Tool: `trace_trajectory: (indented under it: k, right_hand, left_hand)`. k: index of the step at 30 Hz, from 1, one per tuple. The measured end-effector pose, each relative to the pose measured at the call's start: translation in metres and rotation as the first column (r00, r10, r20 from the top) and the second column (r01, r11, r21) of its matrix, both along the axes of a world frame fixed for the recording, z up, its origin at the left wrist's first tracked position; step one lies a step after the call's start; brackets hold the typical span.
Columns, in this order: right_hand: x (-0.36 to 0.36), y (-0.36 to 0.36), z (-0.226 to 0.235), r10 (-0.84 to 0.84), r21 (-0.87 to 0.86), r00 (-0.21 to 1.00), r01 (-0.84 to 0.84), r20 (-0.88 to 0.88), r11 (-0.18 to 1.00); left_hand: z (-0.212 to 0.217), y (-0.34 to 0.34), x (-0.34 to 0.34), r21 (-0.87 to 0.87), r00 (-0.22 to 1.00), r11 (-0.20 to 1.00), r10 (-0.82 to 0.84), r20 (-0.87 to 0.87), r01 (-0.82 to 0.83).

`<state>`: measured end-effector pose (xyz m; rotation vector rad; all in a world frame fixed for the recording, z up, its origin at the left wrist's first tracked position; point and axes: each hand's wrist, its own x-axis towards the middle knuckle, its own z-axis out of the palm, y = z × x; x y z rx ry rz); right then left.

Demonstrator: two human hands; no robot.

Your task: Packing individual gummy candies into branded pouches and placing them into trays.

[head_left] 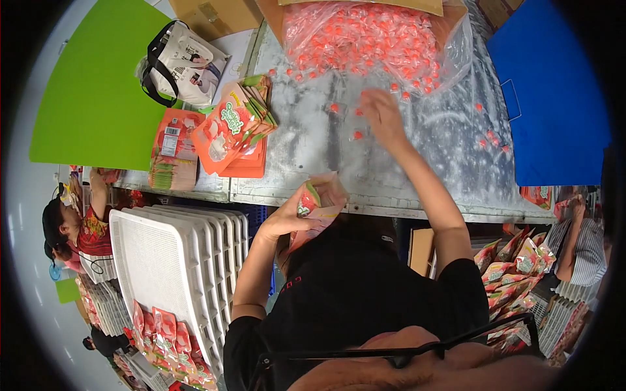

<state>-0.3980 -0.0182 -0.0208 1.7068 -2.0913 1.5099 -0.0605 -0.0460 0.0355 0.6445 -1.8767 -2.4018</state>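
Note:
In my left hand [282, 221] is a red and green pouch [326, 203], held by its side at the table's front edge, its mouth spread apart. My right hand [381, 114] reaches over the metal table among a few loose red wrapped pieces [357, 135] that look like candies. Motion smears its fingers, so whether it holds anything is unclear. Beyond it, a cardboard box [450, 32] with a clear plastic liner lies open toward me, full of the same red pieces [365, 39]. Stacks of flat pouches [225, 127] lie left of my hands.
A white tote bag [189, 65] stands behind the pouches. Green [98, 85] and blue [551, 91] panels flank the table [300, 156]. Stacked white plastic trays [156, 260] stand at my left; filled pouches [512, 274] are at my right. Other people [85, 228] work on both sides.

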Motion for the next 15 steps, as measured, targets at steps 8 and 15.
trace_trajectory:
  k: [8, 15]
  right_hand:
    - [-0.038, -0.024, -0.061, -0.065, 0.352, 0.933, 0.198, -0.355, 0.915]
    - [-0.042, -0.029, -0.055, -0.169, 0.26, 0.963, 0.222, -0.211, 0.94]
  left_hand:
    - [-0.007, 0.005, 0.021, 0.047, 0.981, 0.986, 0.165, -0.101, -0.161]
    - [0.0, 0.004, 0.024, 0.063, 0.968, 0.968, 0.247, -0.041, -0.244]
